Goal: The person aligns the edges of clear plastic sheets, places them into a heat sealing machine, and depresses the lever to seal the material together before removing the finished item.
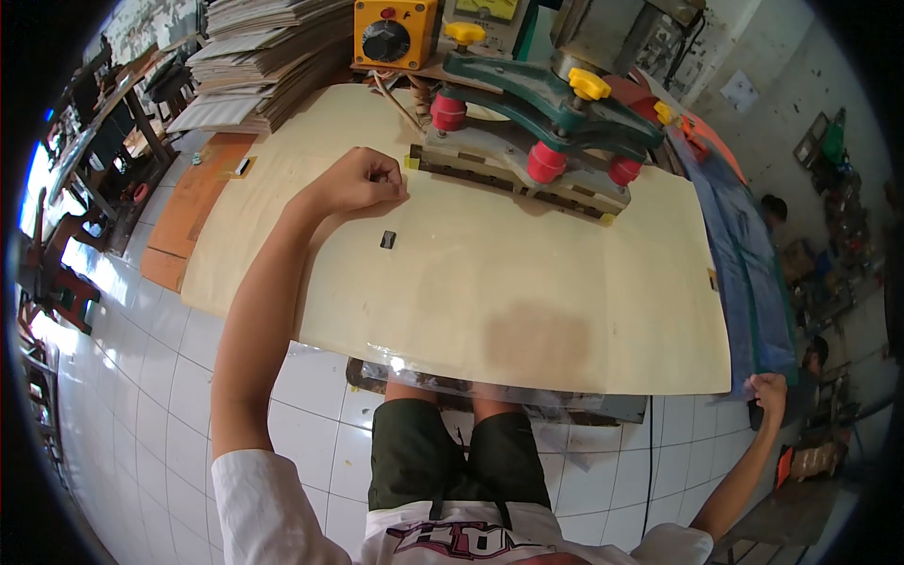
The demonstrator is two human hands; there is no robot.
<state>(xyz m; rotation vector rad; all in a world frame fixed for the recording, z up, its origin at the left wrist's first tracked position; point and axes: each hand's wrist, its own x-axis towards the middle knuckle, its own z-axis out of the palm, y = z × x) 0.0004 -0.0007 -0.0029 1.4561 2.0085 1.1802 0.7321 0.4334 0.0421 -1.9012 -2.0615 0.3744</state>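
Observation:
My left hand (363, 181) rests on a pale cream board (527, 292), just left of the press. Its fingers are curled closed; whatever they hold, if anything, is hidden. A small dark rectangular piece (388, 239) lies on the board below that hand. Far to the right, my right hand (769, 391) is closed at the near corner of a blue plastic sheet (744, 264), which hangs along the board's right side. Over the board's far part stands a press head (518, 174) with a long metal bar, green arms, red spacers and yellow knobs.
A yellow control box (394, 36) with a black dial stands behind the board. A tall stack of thin sheets (254, 66) is at the far left, beside an orange-brown board (193, 212). Clear film (405, 369) shines along the near edge. White tiles (311, 443) cover the floor.

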